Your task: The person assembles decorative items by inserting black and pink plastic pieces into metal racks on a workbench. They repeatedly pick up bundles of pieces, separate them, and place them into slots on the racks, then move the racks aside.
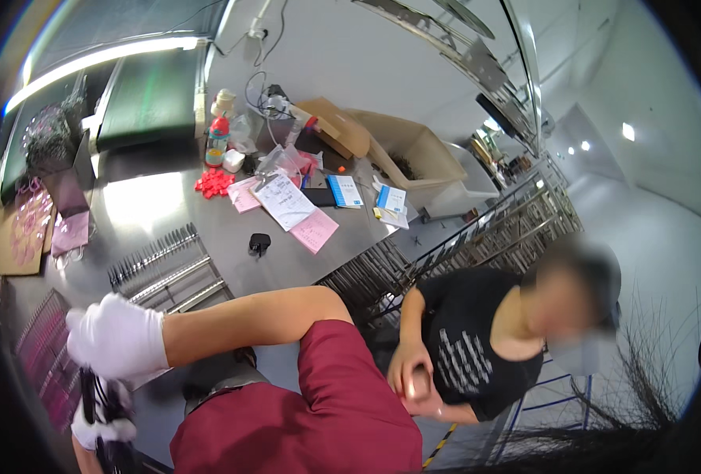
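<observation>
In the head view, the right hand in a white cloth glove (117,336) reaches across to the far left, its fingers blurred, so whether they are wide or narrow cannot be told. Below it, the left hand in a matching white glove (97,428) has its fingers closed around a slender black bundle (113,403), which lies just under the right hand; blur hides its exact shape.

Beside them stand a magenta-tinted slatted rack (46,367) at the left and a metal rack with rows of dark prongs (161,257) ahead. On the shiny steel table (224,225) farther off are a pile of small red pieces (214,183), a red-capped bottle (217,142), a white printed sheet (285,199) overlapping a pink sheet (315,231), and a black plug adapter (259,243). A large beige plastic bin (443,150) and an open brown cardboard box (330,126) crowd the back.

The table's near right edge slants toward a stack of metal racks (496,245). Bare steel surrounds the adapter. Close on the right, a co-worker in a black T-shirt (477,340) takes up the space beside the wearer; pale floor shows beyond, with yellow-black striped tape (439,446) near the lower edge.
</observation>
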`<act>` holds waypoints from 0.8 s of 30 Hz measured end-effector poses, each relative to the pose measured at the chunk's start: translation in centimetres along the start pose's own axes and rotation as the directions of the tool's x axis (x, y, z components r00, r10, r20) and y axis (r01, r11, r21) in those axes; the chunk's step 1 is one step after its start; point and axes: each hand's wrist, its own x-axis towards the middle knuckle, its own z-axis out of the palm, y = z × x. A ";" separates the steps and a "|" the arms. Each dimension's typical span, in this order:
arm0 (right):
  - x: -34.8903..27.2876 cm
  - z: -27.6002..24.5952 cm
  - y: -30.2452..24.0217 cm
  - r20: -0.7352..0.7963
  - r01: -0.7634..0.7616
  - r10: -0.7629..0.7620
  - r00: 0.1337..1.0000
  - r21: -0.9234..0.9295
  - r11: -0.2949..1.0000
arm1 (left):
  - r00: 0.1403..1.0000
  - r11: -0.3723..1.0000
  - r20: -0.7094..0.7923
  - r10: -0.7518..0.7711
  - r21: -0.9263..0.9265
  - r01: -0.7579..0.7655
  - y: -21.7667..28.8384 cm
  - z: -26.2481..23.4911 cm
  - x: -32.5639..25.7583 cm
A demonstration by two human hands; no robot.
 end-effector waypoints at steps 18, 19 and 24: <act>-13.3 14.0 -0.2 -0.112 -0.069 0.234 0.966 0.760 0.647 | 0.767 -0.230 0.331 0.550 0.943 -0.242 13.3 4.2 8.1; -12.8 9.3 -0.7 -0.300 0.041 0.155 0.941 0.557 0.829 | 0.785 -0.052 0.179 0.593 0.981 -0.185 12.3 3.2 8.1; -14.2 7.3 0.2 0.597 -0.405 0.106 0.795 0.653 -0.640 | 0.402 0.176 -0.121 0.908 0.979 -0.102 13.2 3.1 8.7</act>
